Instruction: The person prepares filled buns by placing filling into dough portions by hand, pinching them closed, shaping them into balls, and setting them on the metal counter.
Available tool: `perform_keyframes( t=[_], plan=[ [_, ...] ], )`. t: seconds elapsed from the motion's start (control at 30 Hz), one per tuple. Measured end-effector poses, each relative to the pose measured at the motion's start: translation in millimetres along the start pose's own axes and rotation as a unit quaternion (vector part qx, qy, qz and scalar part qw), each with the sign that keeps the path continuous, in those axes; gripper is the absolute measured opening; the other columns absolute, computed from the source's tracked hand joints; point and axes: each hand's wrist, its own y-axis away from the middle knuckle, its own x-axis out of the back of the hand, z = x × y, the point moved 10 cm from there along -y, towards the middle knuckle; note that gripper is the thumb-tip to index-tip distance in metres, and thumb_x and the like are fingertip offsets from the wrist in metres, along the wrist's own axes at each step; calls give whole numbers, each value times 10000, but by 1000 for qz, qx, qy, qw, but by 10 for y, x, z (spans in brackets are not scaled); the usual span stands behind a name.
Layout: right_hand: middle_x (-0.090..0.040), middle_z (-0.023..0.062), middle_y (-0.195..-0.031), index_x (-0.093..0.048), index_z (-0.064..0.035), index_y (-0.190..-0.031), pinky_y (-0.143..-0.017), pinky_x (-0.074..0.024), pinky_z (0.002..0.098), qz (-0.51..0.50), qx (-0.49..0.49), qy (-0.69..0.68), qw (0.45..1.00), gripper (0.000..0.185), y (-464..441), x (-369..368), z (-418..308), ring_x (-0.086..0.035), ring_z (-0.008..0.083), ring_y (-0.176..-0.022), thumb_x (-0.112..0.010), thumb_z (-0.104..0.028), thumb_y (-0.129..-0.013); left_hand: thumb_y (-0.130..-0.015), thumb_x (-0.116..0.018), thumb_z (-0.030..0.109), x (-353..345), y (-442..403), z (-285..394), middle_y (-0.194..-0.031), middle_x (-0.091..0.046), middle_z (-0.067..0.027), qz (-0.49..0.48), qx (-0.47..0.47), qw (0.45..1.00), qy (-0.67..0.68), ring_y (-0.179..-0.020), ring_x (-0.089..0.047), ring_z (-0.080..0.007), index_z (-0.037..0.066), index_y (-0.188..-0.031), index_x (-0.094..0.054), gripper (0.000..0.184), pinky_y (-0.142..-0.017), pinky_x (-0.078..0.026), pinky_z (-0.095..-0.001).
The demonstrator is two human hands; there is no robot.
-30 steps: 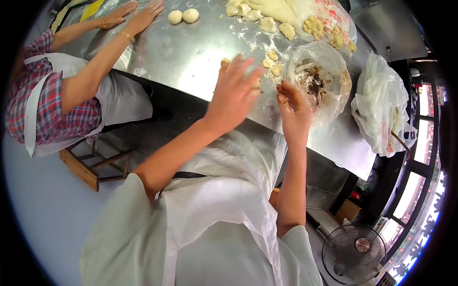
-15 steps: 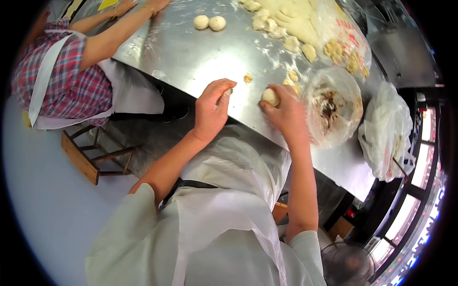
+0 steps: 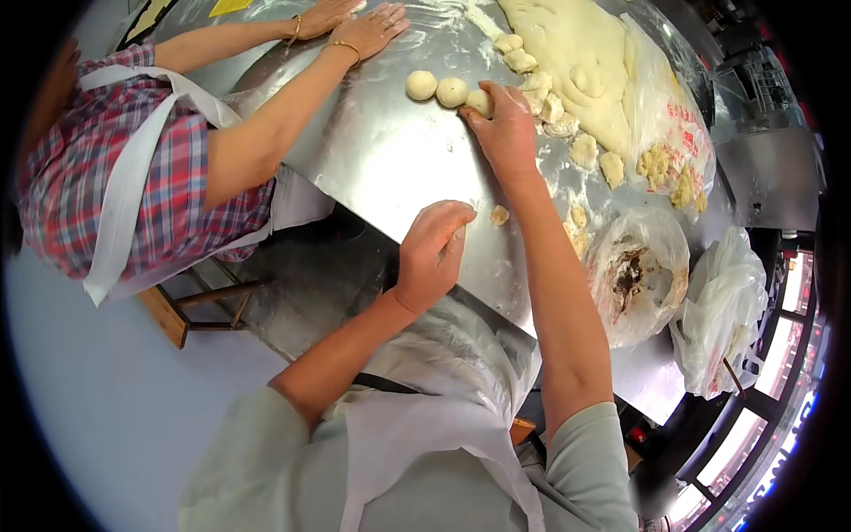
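My right hand point(image 3: 507, 133) is stretched far across the metal table point(image 3: 381, 168), thumb and fingers round a pale dough ball point(image 3: 480, 102). That ball is at the right end of a row, beside a second ball point(image 3: 451, 91) and a third point(image 3: 421, 85). Near the table's front edge my left hand point(image 3: 434, 253) is curled, its thumb and fingertips close together; what it holds, if anything, is hidden. A small yellowish piece point(image 3: 499, 215) lies on the table just right of it.
A large dough sheet point(image 3: 581, 66) with several torn pieces covers the back right. A plastic-lined bowl point(image 3: 638, 277) with dark remains and a white plastic bag point(image 3: 722, 310) are at the right. At left, a co-worker's hands point(image 3: 368, 31) press on the table; a wooden stool point(image 3: 168, 317) stands below.
My right hand has carried the dough ball forward and left to the two others. My left hand stays curled near the edge. The view has shifted, and more of the co-worker shows.
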Motion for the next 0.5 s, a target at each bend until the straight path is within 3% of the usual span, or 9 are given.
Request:
perform_keyframes(
  t=[0.17, 0.23, 0.33, 0.4, 0.5],
  plan=[
    [-700, 188, -1209, -665, -45, -1335, -924, -546, 411, -11, -72, -53, 996, 546, 292, 390, 74, -684, 325, -1025, -845, -167, -834, -952, -618, -73, -22, 31, -83, -1102, -726, -168, -25, 47, 998, 44, -1012, -705, -257, -56, -1076, -717, 159, -919, -551, -332],
    [-720, 183, -1203, -671, -27, -1318, -903, -556, 382, -4, -95, -85, 992, 465, 583, 765, 112, -710, 288, -1006, -795, -148, -887, -985, -602, -58, -77, 46, -114, -1151, -725, -146, -62, 68, 991, 97, -1044, -696, -226, -62, -1108, -707, 162, -926, -545, -311],
    [-763, 140, -1083, -724, -32, -1252, -885, -550, 322, -28, -234, -103, 966, 297, 1312, 1227, 197, -711, 175, -980, -714, -131, -972, -1003, -595, -32, -287, 119, -7, -1189, -717, -137, -125, 76, 977, 156, -1079, -682, -205, -59, -1141, -709, 181, -957, -529, -297],
    [-754, 121, -1029, -725, -27, -1246, -846, -551, 315, -29, -260, -35, 965, 280, 1801, 1419, 247, -699, 174, -893, -705, -97, -976, -1014, -594, -13, -396, 189, 96, -1194, -718, -129, -166, 88, 964, 189, -1091, -678, -197, -60, -1159, -707, 190, -974, -522, -298],
    [-723, 125, -994, -738, -38, -1192, -809, -553, 334, -18, -285, 9, 958, 266, 2314, 1564, 260, -695, 215, -857, -730, -41, -926, -1033, -587, 25, -573, 326, 89, -1186, -723, -132, -180, 277, 894, 303, -1102, -683, -207, -58, -1181, -697, 202, -1006, -524, -323]
  ],
)
